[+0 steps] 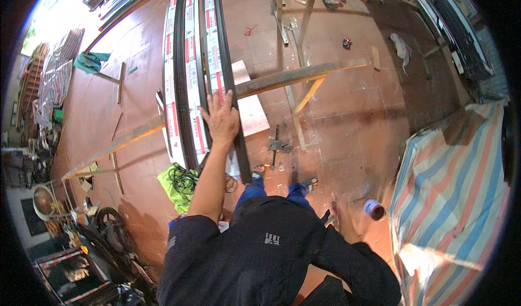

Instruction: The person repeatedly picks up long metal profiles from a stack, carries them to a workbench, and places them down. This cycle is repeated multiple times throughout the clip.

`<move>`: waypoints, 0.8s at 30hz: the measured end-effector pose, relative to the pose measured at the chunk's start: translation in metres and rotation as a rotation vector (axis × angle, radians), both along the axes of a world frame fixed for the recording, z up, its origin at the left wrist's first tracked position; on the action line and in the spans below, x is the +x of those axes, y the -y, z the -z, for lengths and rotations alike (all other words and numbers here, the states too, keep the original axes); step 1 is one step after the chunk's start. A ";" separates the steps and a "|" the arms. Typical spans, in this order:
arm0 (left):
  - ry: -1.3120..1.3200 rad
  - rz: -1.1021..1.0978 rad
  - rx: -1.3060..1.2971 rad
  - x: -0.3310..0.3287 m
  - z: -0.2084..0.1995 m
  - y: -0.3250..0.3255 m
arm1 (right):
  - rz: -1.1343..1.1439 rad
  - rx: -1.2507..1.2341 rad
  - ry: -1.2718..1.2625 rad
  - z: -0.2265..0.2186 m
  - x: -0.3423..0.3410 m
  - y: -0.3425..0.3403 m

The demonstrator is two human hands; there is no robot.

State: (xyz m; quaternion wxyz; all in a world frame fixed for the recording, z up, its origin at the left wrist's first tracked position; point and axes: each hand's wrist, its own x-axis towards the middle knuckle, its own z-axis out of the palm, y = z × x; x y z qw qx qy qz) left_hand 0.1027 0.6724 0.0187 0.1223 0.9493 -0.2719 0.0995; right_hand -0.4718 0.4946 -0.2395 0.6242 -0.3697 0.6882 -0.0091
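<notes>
My left hand (221, 118) lies palm down with its fingers spread on the long dark profiles (184, 78), which are covered with white and red protective film. They rest side by side across a wooden beam (282, 80). Low on my right side, my right hand (346, 219) is smeared by motion, so its fingers and anything in them cannot be made out. Close to it on the right is a round can (374, 209) with a dark opening and a bluish side.
A bright green bag (175, 189) with black cord lies beside the profiles' near end. A striped sheet (450, 192) covers something on the right. A dark tool (277, 146) and a white board (254, 110) are on the floor. At the left stands a motorcycle (111, 227).
</notes>
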 end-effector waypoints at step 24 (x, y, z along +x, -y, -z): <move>0.016 -0.288 0.174 0.060 0.018 0.035 | -0.243 -0.063 0.173 -0.033 -0.023 0.309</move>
